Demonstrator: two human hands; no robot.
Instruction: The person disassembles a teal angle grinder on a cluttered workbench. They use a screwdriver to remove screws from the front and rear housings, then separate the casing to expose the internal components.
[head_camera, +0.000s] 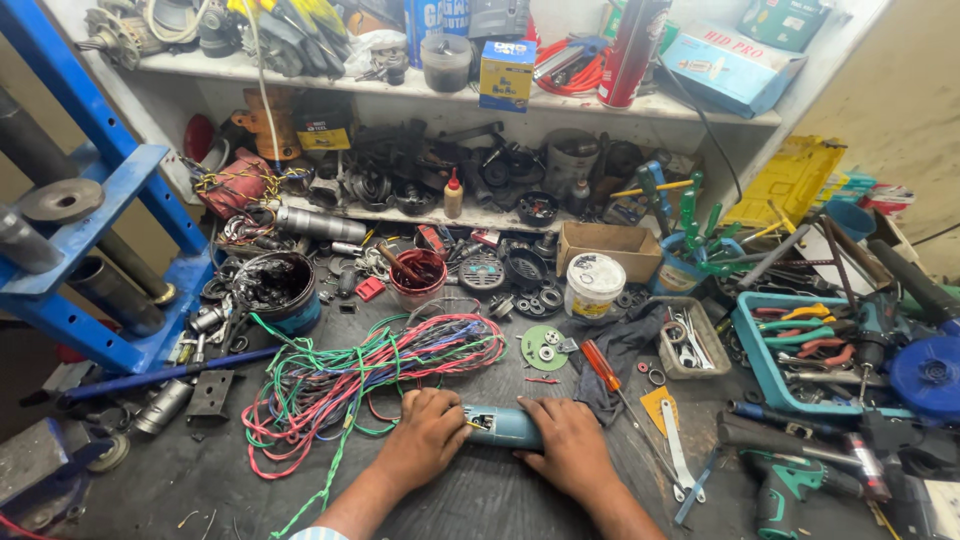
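head: blue-grey cylindrical tool (503, 426) lying flat, label showing.

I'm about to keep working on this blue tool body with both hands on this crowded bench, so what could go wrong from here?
1. The tangle of coloured wires lies right beside the left hand; a loop could snag fingers or the blue tool body.
2. The orange-handled screwdriver sits close by the right hand and could get knocked.
3. Small washers and rings lie loose nearby and may scatter.
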